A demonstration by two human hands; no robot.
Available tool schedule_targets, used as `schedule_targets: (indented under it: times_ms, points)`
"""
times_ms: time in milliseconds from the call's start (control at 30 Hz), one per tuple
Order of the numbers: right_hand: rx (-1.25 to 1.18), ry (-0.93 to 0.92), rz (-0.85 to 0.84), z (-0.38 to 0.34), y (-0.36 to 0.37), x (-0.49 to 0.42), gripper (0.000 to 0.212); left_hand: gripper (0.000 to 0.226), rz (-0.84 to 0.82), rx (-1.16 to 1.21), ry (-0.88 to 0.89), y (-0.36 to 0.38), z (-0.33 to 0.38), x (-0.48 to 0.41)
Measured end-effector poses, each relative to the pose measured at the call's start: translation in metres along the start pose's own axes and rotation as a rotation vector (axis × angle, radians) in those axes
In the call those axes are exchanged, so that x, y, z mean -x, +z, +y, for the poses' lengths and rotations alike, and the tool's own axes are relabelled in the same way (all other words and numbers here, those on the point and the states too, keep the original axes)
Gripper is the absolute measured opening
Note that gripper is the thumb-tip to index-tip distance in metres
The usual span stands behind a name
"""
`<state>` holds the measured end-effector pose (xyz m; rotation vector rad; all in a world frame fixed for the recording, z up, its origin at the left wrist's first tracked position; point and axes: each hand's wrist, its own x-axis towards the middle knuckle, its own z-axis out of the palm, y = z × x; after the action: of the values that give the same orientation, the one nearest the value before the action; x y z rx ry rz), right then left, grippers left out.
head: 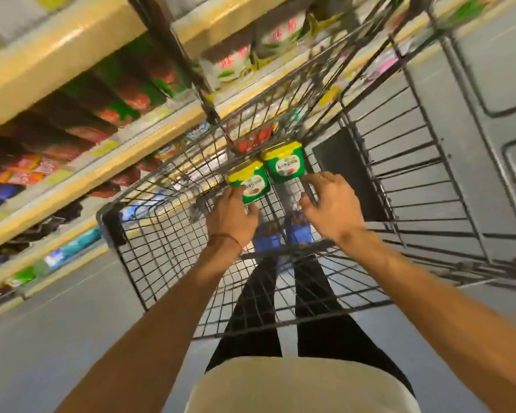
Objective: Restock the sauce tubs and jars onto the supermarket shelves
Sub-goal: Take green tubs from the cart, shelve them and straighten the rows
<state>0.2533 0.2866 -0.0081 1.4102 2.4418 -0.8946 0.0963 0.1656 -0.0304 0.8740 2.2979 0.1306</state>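
Head view: arms extended into cart (113, 225).
Left hand (231, 216): grasps near tub (252, 183).
Right hand (329, 204): curled beside far tub (284, 163); grip unclear.

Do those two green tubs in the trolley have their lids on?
Yes, lids on: the left tub and the right tub are each closed with a yellow cap.

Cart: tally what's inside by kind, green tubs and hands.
green tubs: 2
hands: 2, left hand and right hand
Total: 4
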Motion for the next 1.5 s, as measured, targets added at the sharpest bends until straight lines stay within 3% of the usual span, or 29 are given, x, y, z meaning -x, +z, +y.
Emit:
schedule_targets:
  times_ms: [167, 267, 367, 400, 467, 533, 633, 967, 1133, 1267, 1400, 1500]
  points:
    - [-0.064, 0.024, -0.134, 0.026, 0.032, -0.062, 0.047, 0.064, 0.059, 0.401, -0.222, 0.041, -0.003, -0.042]
    - [-0.082, 0.038, -0.192, 0.044, 0.065, -0.09, 0.054, 0.105, -0.025, 0.55, -0.426, 0.072, -0.011, -0.073]
    - [-0.184, 0.077, -0.228, 0.065, 0.107, -0.12, 0.074, 0.143, -0.034, 0.759, -0.625, 0.12, -0.041, -0.109]
    - [-0.216, 0.092, -0.223, 0.071, 0.119, -0.129, 0.081, 0.14, -0.03, 0.829, -0.656, 0.114, -0.037, -0.113]
    - [-0.279, 0.102, -0.196, 0.075, 0.133, -0.138, 0.085, 0.097, -0.017, 0.9, -0.659, 0.113, -0.036, -0.124]
    - [-0.327, 0.113, -0.172, 0.072, 0.137, -0.143, 0.069, 0.056, -0.014, 0.93, -0.638, 0.12, -0.039, -0.138]
    - [-0.432, 0.123, -0.098, 0.073, 0.15, -0.158, 0.057, 0.032, -0.003, 1.104, -0.568, 0.129, -0.041, -0.147]
    - [-0.651, 0.167, -0.093, 0.084, 0.165, -0.177, 0.071, 0.058, 0.01, 1.305, -0.388, 0.149, -0.062, -0.157]
    - [-0.674, 0.154, -0.123, 0.095, 0.186, -0.188, 0.099, 0.044, -0.042, 1.333, -0.386, 0.15, -0.072, -0.145]
    - [-0.84, 0.256, -0.215, 0.086, 0.179, -0.176, 0.083, 0.04, -0.092, 1.335, -0.4, 0.152, -0.085, -0.131]
    - [-0.958, 0.235, -0.274, 0.089, 0.185, -0.172, 0.057, 0.066, -0.066, 1.392, -0.421, 0.159, -0.089, -0.126]
    - [-1.107, 0.289, -0.264, 0.084, 0.19, -0.173, 0.053, 0.064, -0.047, 1.415, -0.414, 0.161, -0.089, -0.127]
